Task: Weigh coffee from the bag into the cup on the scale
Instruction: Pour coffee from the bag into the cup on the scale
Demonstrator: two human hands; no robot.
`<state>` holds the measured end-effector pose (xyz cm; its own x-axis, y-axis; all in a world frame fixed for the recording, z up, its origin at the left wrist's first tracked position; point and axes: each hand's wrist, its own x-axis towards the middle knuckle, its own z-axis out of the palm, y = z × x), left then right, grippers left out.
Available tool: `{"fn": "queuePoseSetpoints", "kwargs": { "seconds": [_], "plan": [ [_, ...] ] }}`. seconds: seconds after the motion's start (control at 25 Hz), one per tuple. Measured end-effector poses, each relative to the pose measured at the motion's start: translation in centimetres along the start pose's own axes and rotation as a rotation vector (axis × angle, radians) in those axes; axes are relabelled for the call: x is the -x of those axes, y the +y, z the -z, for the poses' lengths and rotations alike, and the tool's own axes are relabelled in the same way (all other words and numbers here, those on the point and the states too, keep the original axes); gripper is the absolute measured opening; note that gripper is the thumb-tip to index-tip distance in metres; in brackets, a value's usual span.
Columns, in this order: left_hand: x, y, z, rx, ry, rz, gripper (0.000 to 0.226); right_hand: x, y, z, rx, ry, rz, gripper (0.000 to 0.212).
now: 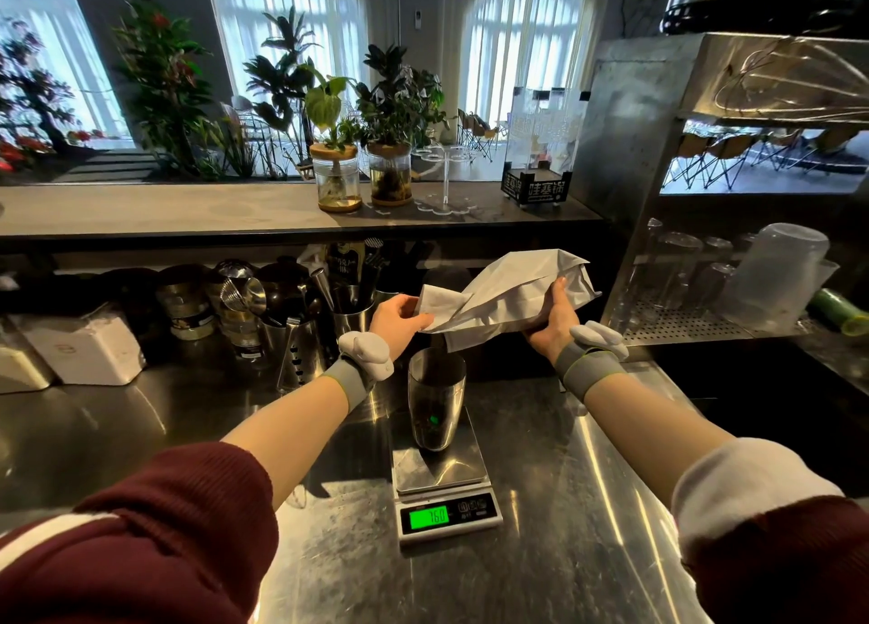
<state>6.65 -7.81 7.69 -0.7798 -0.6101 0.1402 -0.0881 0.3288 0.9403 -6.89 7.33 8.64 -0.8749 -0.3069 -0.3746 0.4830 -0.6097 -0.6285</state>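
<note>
cup [436, 398] upright on scale [442, 477], bench [564, 506] centre | bag [498, 294] tilted above cup, low corner over its rim | left hand [399, 318] gripping bag's left end | right hand [555, 318] clamped under bag's right end | scale display green, reads 76.0

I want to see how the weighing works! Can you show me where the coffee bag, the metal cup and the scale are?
coffee bag [505, 294]: head view, on the middle of its creased grey side.
metal cup [436, 400]: head view, on its shiny front wall.
scale [463, 470]: head view, on the bare steel platform beside the cup.
</note>
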Motion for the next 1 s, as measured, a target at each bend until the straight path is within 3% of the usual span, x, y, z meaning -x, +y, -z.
{"fn": "queuePoseSetpoints", "kwargs": {
  "seconds": [0.2,0.56,1.0],
  "plan": [
    [-0.14,-0.1,-0.03,-0.092,0.048,-0.064,0.026,0.07,0.28,0.13,0.004,0.003,-0.002,0.057],
    [0.01,0.11,0.15,0.023,-0.003,-0.006,0.034,0.14,-0.16,-0.1,0.02,0.013,0.022,0.058],
    [0.04,0.27,0.0,-0.027,0.06,-0.073,0.026,0.11,0.24,0.04,-0.005,0.006,0.006,0.06]
  ]
}}
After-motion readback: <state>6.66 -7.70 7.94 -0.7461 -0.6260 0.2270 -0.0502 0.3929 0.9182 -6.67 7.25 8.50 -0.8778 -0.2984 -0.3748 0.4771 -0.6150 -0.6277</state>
